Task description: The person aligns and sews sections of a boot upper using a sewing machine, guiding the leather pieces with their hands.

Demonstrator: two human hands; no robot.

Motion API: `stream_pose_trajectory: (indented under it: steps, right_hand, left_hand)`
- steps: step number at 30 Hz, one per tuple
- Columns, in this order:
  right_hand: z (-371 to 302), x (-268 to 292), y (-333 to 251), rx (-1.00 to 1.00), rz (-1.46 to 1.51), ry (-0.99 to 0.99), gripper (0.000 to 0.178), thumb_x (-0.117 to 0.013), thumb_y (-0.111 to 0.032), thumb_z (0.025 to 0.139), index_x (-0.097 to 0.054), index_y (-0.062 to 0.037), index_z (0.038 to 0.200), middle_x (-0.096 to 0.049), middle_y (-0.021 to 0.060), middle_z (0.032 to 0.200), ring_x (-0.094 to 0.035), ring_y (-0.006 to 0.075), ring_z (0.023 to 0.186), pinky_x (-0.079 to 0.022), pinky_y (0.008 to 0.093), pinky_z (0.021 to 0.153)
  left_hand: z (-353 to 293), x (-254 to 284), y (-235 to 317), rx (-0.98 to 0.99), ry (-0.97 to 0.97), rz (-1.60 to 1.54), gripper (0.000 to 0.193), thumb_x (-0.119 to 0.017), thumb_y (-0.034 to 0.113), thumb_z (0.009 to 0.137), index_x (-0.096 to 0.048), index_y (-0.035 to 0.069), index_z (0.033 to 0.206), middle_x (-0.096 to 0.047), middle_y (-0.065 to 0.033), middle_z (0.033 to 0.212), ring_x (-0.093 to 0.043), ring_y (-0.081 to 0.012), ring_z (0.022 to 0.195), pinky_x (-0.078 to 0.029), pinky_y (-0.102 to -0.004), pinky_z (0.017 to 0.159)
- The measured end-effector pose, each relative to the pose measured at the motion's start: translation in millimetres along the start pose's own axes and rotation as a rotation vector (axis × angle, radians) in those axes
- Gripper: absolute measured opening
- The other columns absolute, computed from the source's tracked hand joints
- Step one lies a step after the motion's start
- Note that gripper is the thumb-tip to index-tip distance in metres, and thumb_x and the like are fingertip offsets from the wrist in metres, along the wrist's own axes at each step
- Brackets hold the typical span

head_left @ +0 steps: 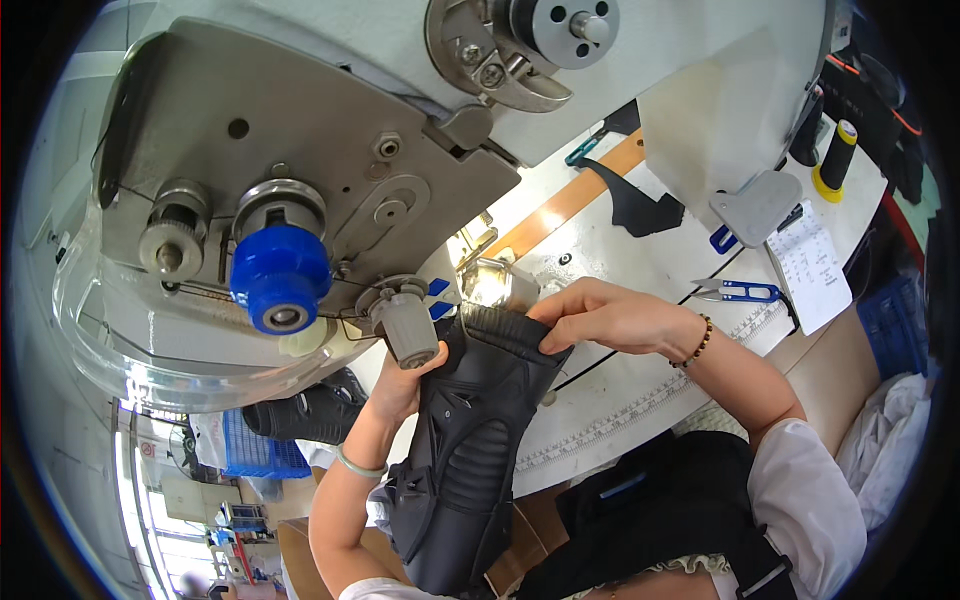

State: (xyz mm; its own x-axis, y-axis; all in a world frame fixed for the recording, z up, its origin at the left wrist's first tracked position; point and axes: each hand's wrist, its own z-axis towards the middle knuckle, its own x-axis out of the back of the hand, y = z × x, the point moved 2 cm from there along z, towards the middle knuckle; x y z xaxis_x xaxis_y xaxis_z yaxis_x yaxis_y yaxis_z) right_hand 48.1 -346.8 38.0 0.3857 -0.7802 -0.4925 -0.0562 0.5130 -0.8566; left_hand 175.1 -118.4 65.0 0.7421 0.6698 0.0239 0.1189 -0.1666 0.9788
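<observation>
A black boot hangs off the table's near edge, its padded top edge up against the lit sewing area of the machine. My right hand pinches the right end of the boot's top edge between thumb and fingers. On the other side my left hand grips the boot's upper left edge; the machine's grey knob hides part of its fingers. The machine's needle cannot be made out from here.
On the white table lie blue-handled thread snips, a black cut piece, a notepad and a black thread spool. A curved ruler runs along the near edge. Another black boot is at the left, beside a blue basket.
</observation>
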Motion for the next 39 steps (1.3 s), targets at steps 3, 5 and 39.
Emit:
stream_pose_trajectory:
  steps: [3,5,39]
  right_hand:
    - [-2,1,-1,-0.013,-0.017,0.037,0.028,-0.057,-0.013,0.080,-0.062,0.0028,0.103,-0.063,0.0028,0.095,-0.053,0.0059,0.088,-0.039,0.0198,0.082]
    - [-4,-4,-6,-0.007,-0.022,0.065,0.029,-0.057,-0.014,0.080,-0.062,0.0026,0.103,-0.063,0.0028,0.095,-0.053,0.0062,0.088,-0.039,0.0201,0.081]
    - [8,-8,-13,0.011,-0.069,0.224,0.024,-0.069,-0.004,0.073,-0.066,0.0044,0.095,-0.067,0.0077,0.085,-0.061,0.0103,0.075,-0.046,0.0206,0.072]
  left_hand:
    - [2,-4,4,0.000,-0.001,-0.008,0.051,-0.069,0.023,0.077,-0.048,-0.007,0.112,-0.060,-0.0125,0.102,-0.061,-0.0166,0.088,-0.050,-0.0280,0.078]
    - [2,-8,9,-0.004,-0.010,-0.010,0.049,-0.069,0.023,0.077,-0.049,-0.007,0.110,-0.060,-0.0126,0.101,-0.061,-0.0166,0.087,-0.050,-0.0282,0.078]
    - [-16,-53,19,-0.180,0.099,-0.215,0.042,-0.067,0.014,0.080,-0.049,-0.005,0.114,-0.057,-0.0098,0.110,-0.054,-0.0143,0.099,-0.041,-0.0263,0.088]
